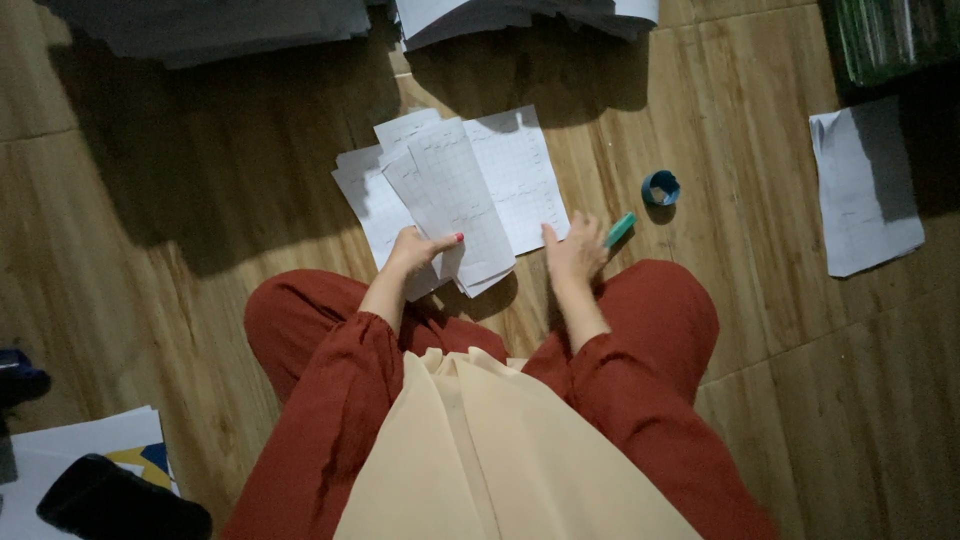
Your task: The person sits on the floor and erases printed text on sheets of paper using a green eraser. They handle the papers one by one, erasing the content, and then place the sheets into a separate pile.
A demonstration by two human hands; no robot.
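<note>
Your left hand [415, 250] pinches the lower edge of the loose printed sheets [455, 195] lying fanned on the wood floor [200, 200] before your knees. Right hand [575, 250] rests on them, fingers closed round a green marker [620, 229]. Likely light, floppy, slide-prone: grip the edges. White, gridded, creased.
</note>
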